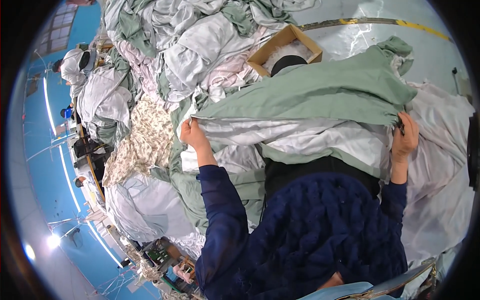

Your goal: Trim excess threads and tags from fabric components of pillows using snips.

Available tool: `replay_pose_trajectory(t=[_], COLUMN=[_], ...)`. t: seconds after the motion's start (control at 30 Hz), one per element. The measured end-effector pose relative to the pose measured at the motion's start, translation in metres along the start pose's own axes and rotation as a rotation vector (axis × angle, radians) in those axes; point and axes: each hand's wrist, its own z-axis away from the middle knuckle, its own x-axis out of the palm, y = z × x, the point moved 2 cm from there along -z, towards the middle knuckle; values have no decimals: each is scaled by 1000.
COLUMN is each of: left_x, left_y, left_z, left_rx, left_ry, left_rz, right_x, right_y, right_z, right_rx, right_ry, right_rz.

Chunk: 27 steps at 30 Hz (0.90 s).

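Left hand was pinched shut on one end of the green cloth; right hand gripped the other end, with a small dark thing at its fingers, too small to tell. Hands were wide apart, the cloth's edge drawn fairly straight between them. Long axis ran crosswise, hand to hand; the green bulk lay just beyond both, white fabric hanging on the near side. Neither hand was nearer, both touched it. Cardboard box sat beyond the cloth, floral cloth left of the left hand. No brand, label or writing could be read on the cloths
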Motion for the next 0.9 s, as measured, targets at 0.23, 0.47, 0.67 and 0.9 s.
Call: replay_pose_trajectory(t=[0.23, 0.47, 0.67, 0.9], left_x=[41, 105, 134, 154], left_y=[98, 162, 139, 132], left_z=[80, 174, 190, 189], left_rx=[319, -700, -993, -1126], left_ry=[-383, -1083, -907, -816], left_rz=[-295, 413, 615, 697], right_x=[-5, 5, 27, 62], right_y=[-19, -74, -135, -171], right_z=[-4, 3, -8, -22], right_rx=[98, 100, 81, 48], right_ry=[-55, -152, -360, -463], right_rz=[-28, -306, -615, -584])
